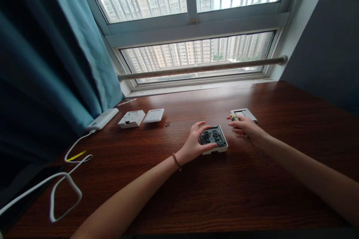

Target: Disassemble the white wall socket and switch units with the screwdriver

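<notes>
My left hand [196, 140] grips the left edge of a dark switch module [213, 137] that sits in a white back box on the wooden table [196, 194]. Its fingers curl over the module's top and its thumb lies along the front. My right hand [243, 126] is just right of the module, fingers closed round a small yellowish tool [233, 117] whose tip sticks out to the left. A grey cover frame [244, 113] lies directly behind that hand.
At the back left lie a white back box [131, 118], a white socket plate [153, 115] and two small screws [167, 123]. A white power bank [102, 118] with a looping white cable [66, 179] sits by the blue curtain [56, 63]. The window sill runs along the far edge.
</notes>
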Available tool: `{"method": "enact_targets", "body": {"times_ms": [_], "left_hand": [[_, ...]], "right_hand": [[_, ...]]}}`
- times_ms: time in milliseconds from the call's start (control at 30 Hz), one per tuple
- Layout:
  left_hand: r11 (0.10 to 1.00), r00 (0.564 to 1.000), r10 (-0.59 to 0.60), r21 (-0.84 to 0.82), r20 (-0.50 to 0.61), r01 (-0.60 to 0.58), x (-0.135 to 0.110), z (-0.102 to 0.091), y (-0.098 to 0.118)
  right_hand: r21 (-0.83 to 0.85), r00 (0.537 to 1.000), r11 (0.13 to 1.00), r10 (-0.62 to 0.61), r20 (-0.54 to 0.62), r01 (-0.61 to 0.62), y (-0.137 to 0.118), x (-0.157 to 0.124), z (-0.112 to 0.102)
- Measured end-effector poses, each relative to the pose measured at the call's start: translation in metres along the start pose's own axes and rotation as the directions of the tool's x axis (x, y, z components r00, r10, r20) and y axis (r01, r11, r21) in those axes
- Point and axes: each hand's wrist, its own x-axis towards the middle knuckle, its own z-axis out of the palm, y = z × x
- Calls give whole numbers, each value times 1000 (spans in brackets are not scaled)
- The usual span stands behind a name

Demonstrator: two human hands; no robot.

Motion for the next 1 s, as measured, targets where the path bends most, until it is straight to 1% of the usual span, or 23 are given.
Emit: {"method": "enact_targets", "body": {"times_ms": [33, 67, 133, 200, 300, 367, 467, 600, 733, 867, 1000], "left_hand": [[1000, 1000, 20, 7, 9, -20, 3, -2, 2], [999, 999, 40, 11, 23, -40, 8, -3, 4], [998, 996, 67, 6, 59, -68, 18, -5, 5], [998, 993, 63, -14, 96, -62, 29, -3, 5], [1000, 993, 21, -5, 119, -21, 41, 2, 5], [998, 992, -13, 60, 128, 5, 47, 4, 6], [989, 986, -47, 148, 157, 24, 51, 2, 13], [981, 984, -53, 194, 168, 20, 54, -1, 24], [972, 986, -40, 233, 161, 2, 54, 1, 32], [966, 989, -6, 256, 151, -33, 52, 4, 34], [948, 986, 68, 298, 155, -113, 51, 5, 32]], "right_hand": [[-2, 997, 997, 73, 17, -73, 11, -1, -1], [12, 994, 995, 103, 25, -104, 20, -2, -2], [19, 990, 991, 135, 42, -136, 35, -3, -3], [15, 990, 991, 131, 59, -132, 42, -3, -4], [-4, 991, 993, 116, 68, -116, 43, -2, -5], [-18, 991, 993, 114, 67, -113, 43, -2, -6], [-31, 993, 996, 89, 73, -87, 43, -3, -6], [-85, 996, 994, 69, 62, -63, 46, -4, -4], [-116, 995, 992, 65, 74, -56, 46, -3, -3], [-129, 994, 990, 64, 91, -52, 46, -2, -4], [-132, 993, 990, 62, 103, -48, 46, -2, -5]]}}
